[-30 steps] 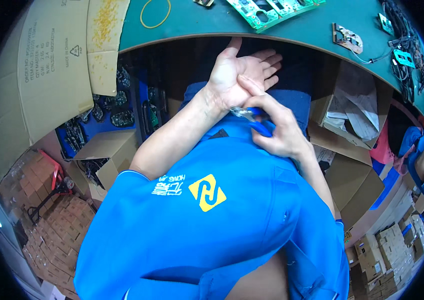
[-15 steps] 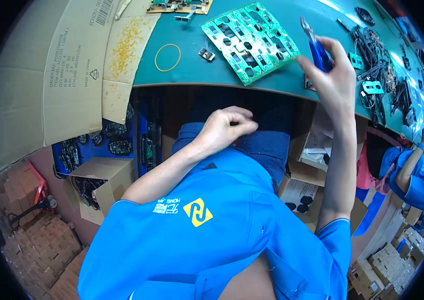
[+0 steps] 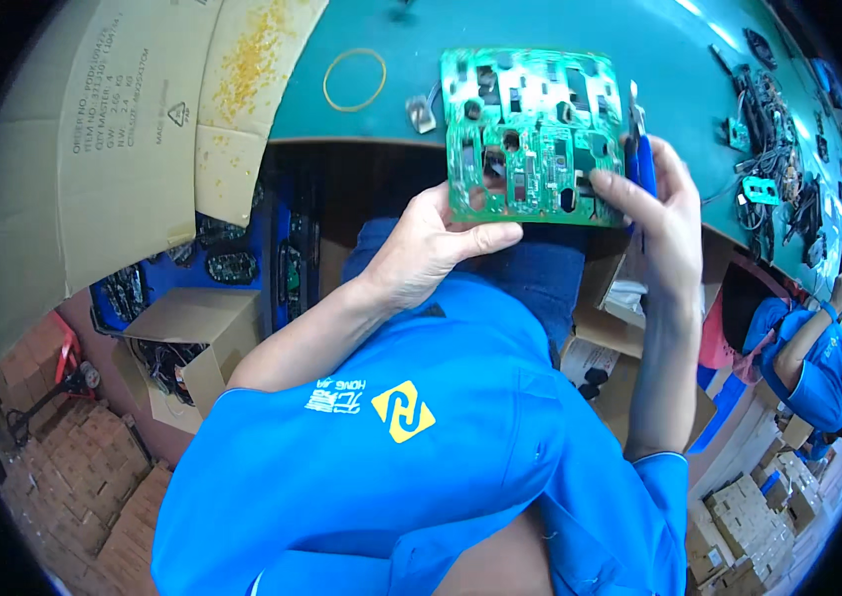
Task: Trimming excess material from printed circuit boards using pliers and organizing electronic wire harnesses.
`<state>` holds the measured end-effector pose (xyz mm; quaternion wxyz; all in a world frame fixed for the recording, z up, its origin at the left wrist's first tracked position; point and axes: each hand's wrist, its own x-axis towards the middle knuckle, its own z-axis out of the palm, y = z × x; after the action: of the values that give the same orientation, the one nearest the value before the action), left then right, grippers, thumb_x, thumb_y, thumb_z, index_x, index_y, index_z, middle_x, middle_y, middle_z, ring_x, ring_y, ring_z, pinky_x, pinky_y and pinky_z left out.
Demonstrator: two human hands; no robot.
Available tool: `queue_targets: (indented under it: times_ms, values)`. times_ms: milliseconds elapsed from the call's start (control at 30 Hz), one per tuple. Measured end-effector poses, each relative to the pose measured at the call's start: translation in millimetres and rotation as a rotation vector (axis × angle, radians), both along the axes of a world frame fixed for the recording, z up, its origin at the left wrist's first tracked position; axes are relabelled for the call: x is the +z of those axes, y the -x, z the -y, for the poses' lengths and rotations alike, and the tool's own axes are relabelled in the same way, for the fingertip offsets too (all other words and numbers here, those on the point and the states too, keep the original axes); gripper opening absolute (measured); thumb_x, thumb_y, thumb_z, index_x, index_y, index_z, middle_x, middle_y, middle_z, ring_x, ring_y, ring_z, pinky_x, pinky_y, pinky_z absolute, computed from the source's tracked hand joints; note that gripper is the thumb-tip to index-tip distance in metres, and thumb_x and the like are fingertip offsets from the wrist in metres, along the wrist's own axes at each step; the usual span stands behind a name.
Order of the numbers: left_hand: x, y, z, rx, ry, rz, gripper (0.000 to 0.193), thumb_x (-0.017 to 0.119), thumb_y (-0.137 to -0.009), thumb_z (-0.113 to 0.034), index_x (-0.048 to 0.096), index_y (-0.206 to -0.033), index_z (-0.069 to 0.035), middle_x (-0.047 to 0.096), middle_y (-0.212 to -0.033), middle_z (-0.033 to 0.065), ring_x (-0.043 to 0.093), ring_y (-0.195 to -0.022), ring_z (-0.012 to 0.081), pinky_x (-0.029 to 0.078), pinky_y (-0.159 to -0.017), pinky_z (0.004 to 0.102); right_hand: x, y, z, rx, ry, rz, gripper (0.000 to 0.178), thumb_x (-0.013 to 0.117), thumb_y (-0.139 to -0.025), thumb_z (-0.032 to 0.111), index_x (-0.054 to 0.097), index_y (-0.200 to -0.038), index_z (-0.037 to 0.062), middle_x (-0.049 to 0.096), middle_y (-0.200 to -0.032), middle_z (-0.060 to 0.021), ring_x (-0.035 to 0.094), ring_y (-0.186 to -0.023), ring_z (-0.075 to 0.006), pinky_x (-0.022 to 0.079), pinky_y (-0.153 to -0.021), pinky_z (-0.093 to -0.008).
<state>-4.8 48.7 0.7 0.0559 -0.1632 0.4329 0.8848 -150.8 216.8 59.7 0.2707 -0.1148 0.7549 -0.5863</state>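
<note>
A green circuit board panel [image 3: 530,134], squarish and full of cut-out holes, is held up over the table's near edge. My left hand [image 3: 426,243] grips its lower left corner, thumb on the near face and fingers behind it. At the board's right side is my right hand [image 3: 669,214], wrapped round blue-handled pliers [image 3: 644,164] whose metal jaws point away from me. The right thumb also rests on the board's lower right part. Beyond the left of the board, a small component [image 3: 421,114] lies on the green table.
A yellow rubber band [image 3: 383,84] lies left of the board. Large cardboard [image 3: 133,149] with yellow bits covers the left side. Black cables [image 3: 773,159] and a small green board [image 3: 761,191] are at right. Another person [image 3: 808,348] sits farther right. Below left stands an open box [image 3: 182,318].
My left hand has risen from my lap and taken hold of the board. The board is lifted off the table and turned upright toward me. My right hand, with the pliers, has come down to its edge.
</note>
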Motion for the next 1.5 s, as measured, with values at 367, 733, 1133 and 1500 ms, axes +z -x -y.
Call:
queue_targets:
  times_ms: [367,733,1133,1500]
  values:
    - [3,-7,-9,0.108,-0.236,0.007,0.048,0.055,-0.099,-0.002,0.041,-0.145,-0.006,0.061,-0.132,0.0159,0.063,-0.118,0.0263,0.052,-0.102,0.0331,-7,-59,-28,-0.127,-0.128,-0.289,0.044,0.077,-0.079,0.003,0.061,-0.120,0.0037,0.066,-0.092,-0.0057,0.059,-0.077,-0.0119,0.048,-0.073,-0.0221]
    - [19,-13,-12,0.081,-0.133,-0.040,0.042,0.056,-0.099,-0.002,0.045,-0.140,-0.002,0.062,-0.129,0.0141,0.064,-0.115,0.0209,0.053,-0.098,0.0305,24,-58,-16,0.448,-0.497,-0.875,0.052,0.073,-0.064,-0.004,0.066,-0.115,0.0036,0.068,-0.101,-0.0081,0.062,-0.088,-0.0220,0.050,-0.081,-0.0293]
    - [24,-13,-17,0.069,-0.033,-0.089,0.041,0.056,-0.099,-0.002,0.046,-0.138,0.002,0.061,-0.130,0.0142,0.062,-0.114,0.0186,0.050,-0.100,0.0296,33,-55,-10,0.469,-0.562,-0.858,0.056,0.071,-0.059,-0.002,0.066,-0.115,0.0055,0.067,-0.106,-0.0090,0.061,-0.097,-0.0271,0.048,-0.092,-0.0362]
    - [24,-13,-23,0.078,0.086,-0.114,0.030,0.055,-0.099,-0.003,0.059,-0.128,0.004,0.063,-0.129,0.0124,0.061,-0.115,0.0173,0.042,-0.107,0.0303,40,-55,-4,0.477,-0.649,-0.872,0.057,0.072,-0.059,-0.003,0.066,-0.114,0.0059,0.067,-0.108,-0.0093,0.062,-0.101,-0.0295,0.046,-0.101,-0.0389]
